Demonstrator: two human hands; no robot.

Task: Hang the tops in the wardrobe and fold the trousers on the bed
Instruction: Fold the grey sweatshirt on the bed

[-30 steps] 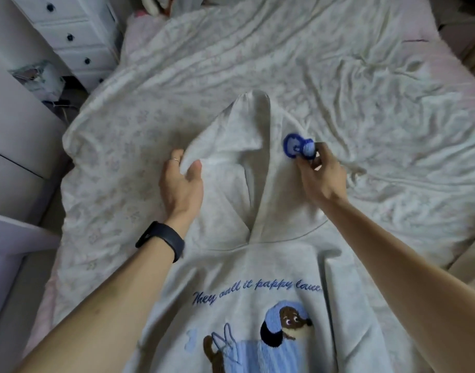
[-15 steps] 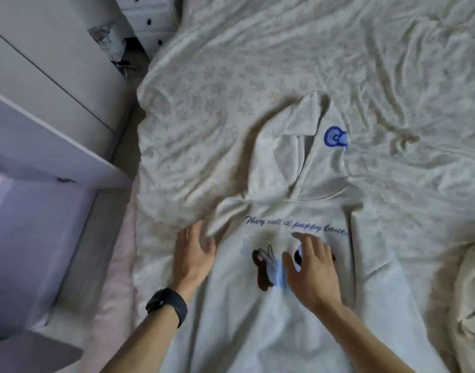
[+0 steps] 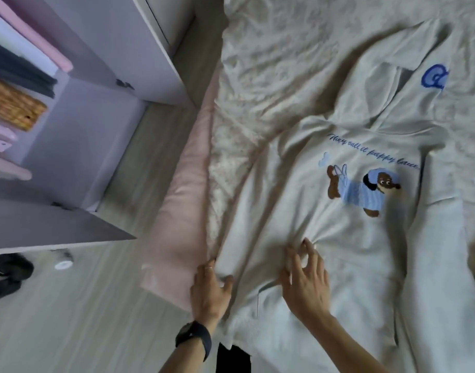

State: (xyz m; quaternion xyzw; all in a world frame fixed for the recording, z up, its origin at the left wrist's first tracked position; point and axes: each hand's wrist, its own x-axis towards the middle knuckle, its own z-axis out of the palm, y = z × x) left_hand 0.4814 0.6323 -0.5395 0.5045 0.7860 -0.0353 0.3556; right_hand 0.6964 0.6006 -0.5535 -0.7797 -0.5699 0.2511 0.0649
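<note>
Hoodie (image 3: 311, 211), soft and floppy, is lying face-up on the bed (image 3: 271, 76), bunching where the right hand (image 3: 306, 284) is pinching its front in a narrow grip and the left hand (image 3: 208, 289) is pinching its side edge, shoulders probably offering steadier holds.

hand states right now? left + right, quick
Left hand: grips the hoodie at its side edge.
Right hand: pinches a bunch of the hoodie's front fabric.

Partly seen: hoodie (image 3: 338, 238) — lower body and one sleeve cut by the bottom edge; folded stack (image 3: 13, 109) cropped at left; dark floor item (image 3: 10, 267) blurred, unidentifiable.
</note>
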